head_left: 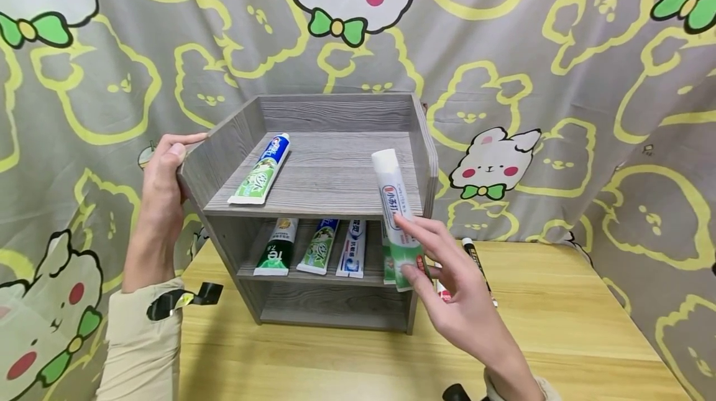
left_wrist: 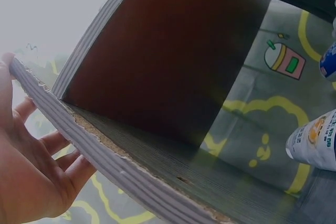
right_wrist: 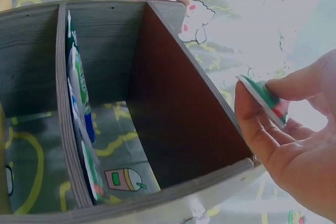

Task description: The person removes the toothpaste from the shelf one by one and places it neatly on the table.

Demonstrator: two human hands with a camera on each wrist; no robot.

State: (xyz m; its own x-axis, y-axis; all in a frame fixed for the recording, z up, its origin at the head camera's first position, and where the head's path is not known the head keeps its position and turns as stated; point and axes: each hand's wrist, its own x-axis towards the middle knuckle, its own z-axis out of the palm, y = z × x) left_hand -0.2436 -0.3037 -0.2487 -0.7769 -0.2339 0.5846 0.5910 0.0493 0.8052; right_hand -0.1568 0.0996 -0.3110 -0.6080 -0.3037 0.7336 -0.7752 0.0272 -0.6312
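Note:
My right hand (head_left: 461, 292) pinches a white-and-green toothpaste tube (head_left: 394, 202) near its lower end, between thumb and fingers. The tube stands nearly upright, cap up, in front of the right part of the grey wooden shelf (head_left: 341, 171). In the right wrist view, the tube's flat green end (right_wrist: 265, 98) shows between the fingertips. My left hand (head_left: 162, 189) grips the front edge of the shelf's left side panel (head_left: 224, 146). On the top board, a blue-and-green toothpaste tube (head_left: 260, 171) lies at the left, its cap toward the back.
On the middle board lie a dark green tube (head_left: 276, 248), a green-and-blue tube (head_left: 319, 248), a white-and-blue tube (head_left: 352, 252) and a green one, partly hidden. A black marker-like stick (head_left: 475, 261) lies on the wooden table (head_left: 548, 301). A patterned curtain (head_left: 358, 65) hangs behind.

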